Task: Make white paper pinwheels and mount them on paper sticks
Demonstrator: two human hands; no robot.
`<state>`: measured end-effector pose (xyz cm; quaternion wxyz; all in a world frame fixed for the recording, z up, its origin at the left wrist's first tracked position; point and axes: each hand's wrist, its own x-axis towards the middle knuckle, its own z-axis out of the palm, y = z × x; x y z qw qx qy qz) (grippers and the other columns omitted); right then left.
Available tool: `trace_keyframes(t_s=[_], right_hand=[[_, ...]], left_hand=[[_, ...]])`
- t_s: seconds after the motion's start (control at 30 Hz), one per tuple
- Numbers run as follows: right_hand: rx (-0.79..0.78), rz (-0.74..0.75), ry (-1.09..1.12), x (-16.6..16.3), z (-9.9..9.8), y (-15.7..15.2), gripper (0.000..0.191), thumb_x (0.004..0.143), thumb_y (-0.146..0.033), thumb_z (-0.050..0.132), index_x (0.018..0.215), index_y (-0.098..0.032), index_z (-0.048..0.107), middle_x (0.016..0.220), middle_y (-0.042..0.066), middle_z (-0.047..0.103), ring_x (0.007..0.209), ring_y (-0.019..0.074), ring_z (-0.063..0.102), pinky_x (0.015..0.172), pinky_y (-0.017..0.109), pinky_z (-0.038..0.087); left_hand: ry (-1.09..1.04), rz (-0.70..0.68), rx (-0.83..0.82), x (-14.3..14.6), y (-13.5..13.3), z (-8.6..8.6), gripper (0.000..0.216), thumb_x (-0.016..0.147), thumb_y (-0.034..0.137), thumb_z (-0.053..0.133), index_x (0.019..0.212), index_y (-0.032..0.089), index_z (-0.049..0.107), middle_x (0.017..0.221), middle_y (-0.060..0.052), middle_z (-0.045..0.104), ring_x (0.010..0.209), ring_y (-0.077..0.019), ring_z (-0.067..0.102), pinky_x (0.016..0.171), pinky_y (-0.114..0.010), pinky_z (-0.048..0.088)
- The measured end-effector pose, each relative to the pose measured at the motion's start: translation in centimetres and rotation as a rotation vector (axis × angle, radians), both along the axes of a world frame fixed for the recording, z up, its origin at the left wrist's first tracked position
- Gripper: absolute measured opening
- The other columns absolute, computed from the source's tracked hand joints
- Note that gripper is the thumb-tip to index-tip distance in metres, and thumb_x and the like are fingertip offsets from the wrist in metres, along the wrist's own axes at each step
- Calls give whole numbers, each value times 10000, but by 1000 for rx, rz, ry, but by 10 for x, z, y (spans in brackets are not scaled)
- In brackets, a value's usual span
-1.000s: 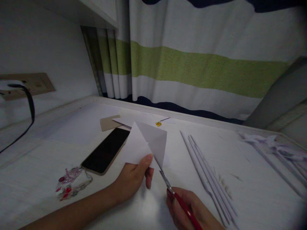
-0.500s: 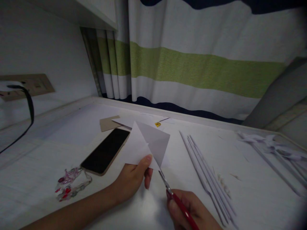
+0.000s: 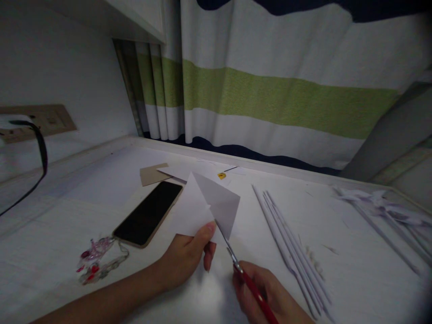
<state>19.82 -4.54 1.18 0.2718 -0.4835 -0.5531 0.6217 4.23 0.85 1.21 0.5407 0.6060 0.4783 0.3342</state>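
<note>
Left hand (image 3: 187,256) pinches one folded paper (image 3: 191,209) above a white desk (image 3: 209,292); right hand (image 3: 275,288) grips one pair of red scissors (image 3: 255,291), blades at the paper. One phone (image 3: 148,213) lies left of it, white sticks (image 3: 290,247) too overlapped to count lie right, and one striped curtain (image 3: 270,96) hangs behind.

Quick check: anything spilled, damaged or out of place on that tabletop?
Nothing looks spilled. Slightly untidy: small scraps lie loose on the tabletop, right of the white sticks. The paper in the left hand stands in two angled flaps, but the red-handled scissors are at it, so that is probably deliberate.
</note>
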Motion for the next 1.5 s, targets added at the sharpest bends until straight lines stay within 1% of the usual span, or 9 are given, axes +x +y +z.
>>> trace_keyframes(t_s=[0.13, 0.27, 0.43, 0.7, 0.93, 1.07, 1.23, 1.37, 1.5], right_hand=[[30, 32, 38, 1, -1, -1, 495, 620, -665, 493, 626, -185, 373, 532, -74, 285, 463, 64, 232, 414, 205, 195], [-14, 23, 77, -1, -8, -2, 466, 655, -634, 490, 597, -192, 353, 482, -93, 258, 397, 43, 198, 354, 194, 148], [-11, 7, 14, -3, -17, -3, 427, 684, -568, 515, 567, -189, 356, 432, -92, 280, 378, 41, 212, 345, 193, 143], [91, 1, -48, 0, -12, -5, 351, 703, -491, 532, 660, -178, 380, 570, -66, 287, 502, 74, 247, 451, 204, 215], [117, 26, -47, 1, -11, -5, 333, 700, -452, 534, 640, -193, 333, 574, -67, 277, 512, 81, 255, 459, 204, 221], [156, 52, -48, 1, -12, -4, 354, 690, -494, 528, 661, -193, 343, 589, -60, 283, 517, 88, 281, 468, 207, 241], [136, 48, -66, 1, -8, -3, 423, 701, -599, 457, 667, -185, 375, 580, -54, 275, 523, 96, 259, 467, 219, 224], [97, 71, -27, -1, -7, -3, 475, 689, -654, 414, 619, -189, 350, 521, -68, 287, 461, 71, 228, 414, 206, 189], [82, 47, 5, -3, -12, -2, 487, 684, -671, 395, 612, -192, 346, 485, -78, 277, 410, 55, 211, 372, 203, 155]], left_hand=[[28, -11, -37, -1, -2, 0, 524, 753, 490, 340, 322, 201, 419, 353, 39, 430, 438, -109, 463, 584, -195, 389], [75, -40, -65, -2, -3, 1, 528, 768, 479, 319, 330, 202, 423, 378, 38, 442, 464, -113, 468, 618, -196, 378], [42, -41, -55, -2, -3, 0, 529, 749, 513, 332, 327, 204, 412, 364, 37, 421, 454, -114, 460, 610, -201, 383], [40, -55, -22, -3, -3, 2, 519, 783, 451, 328, 333, 203, 403, 377, 36, 430, 464, -115, 465, 623, -202, 377], [50, -105, -38, -3, -5, 3, 525, 798, 447, 289, 347, 206, 407, 393, 37, 434, 474, -116, 466, 646, -202, 378], [60, -129, -46, -3, -5, 3, 525, 775, 486, 306, 341, 205, 396, 393, 30, 420, 500, -126, 480, 662, -208, 389], [42, -111, -64, -3, -6, 1, 527, 754, 520, 327, 340, 202, 394, 388, 23, 423, 501, -134, 487, 644, -216, 405], [38, -128, -59, -3, -6, 1, 518, 762, 505, 331, 346, 203, 394, 396, 23, 429, 510, -136, 493, 649, -220, 409], [42, -131, -62, -3, -6, 1, 514, 759, 501, 340, 345, 201, 393, 394, 29, 428, 509, -131, 491, 671, -219, 405]])
